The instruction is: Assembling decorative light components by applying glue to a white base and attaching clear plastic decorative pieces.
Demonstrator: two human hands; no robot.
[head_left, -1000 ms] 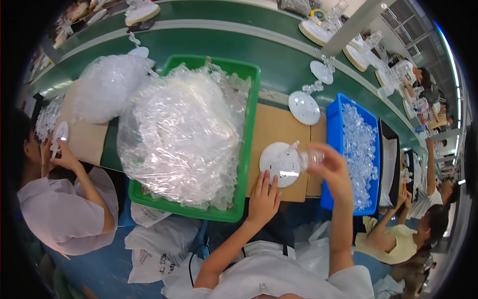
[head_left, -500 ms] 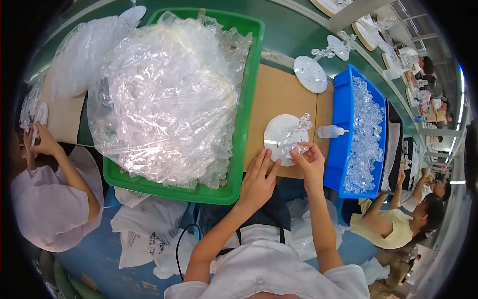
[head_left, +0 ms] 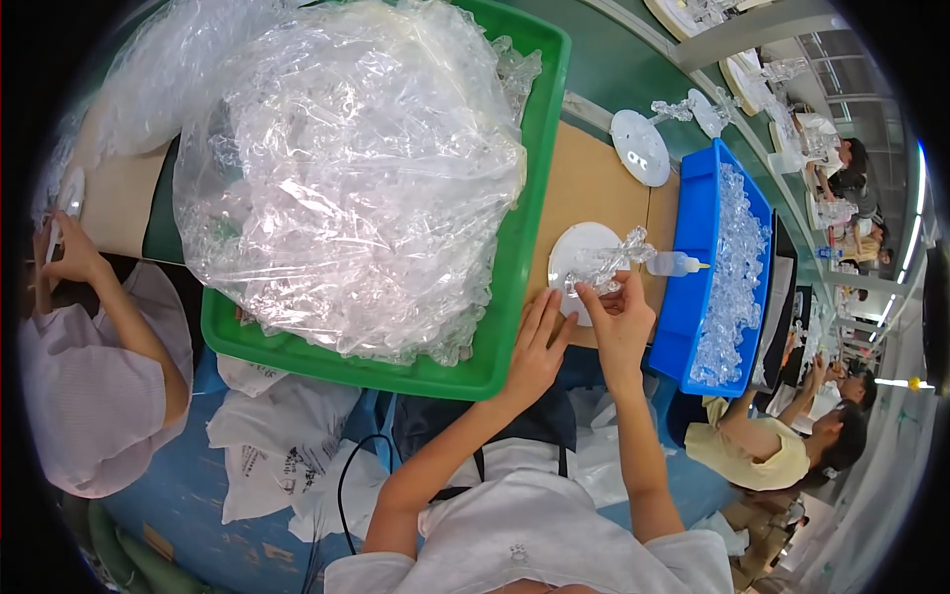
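The clear, faceted plastic piece lies slantwise over the flat white round disc, its upper end reaching past the disc's right edge. Your right hand is at the disc's lower right, thumb and fingertips drawn nearly together in a pinch on the lower end of that piece. Your left hand is at the disc's lower left, fingers loosely straight and the thumb apart from them, the tips at the rim; it is not closed round anything, and you cannot tell how firmly it presses.

Under the disc is a brown cardboard sheet. Just right of the disc is a translucent bottle with a yellow tip, and beyond it a blue plastic bin full of small clear pieces. Left of the disc stands a green plastic bin with a bulging clear plastic bag in it.

Above and right of the disc is a second white disc. Far to its left, a co-worker's hand holds a white oval part.
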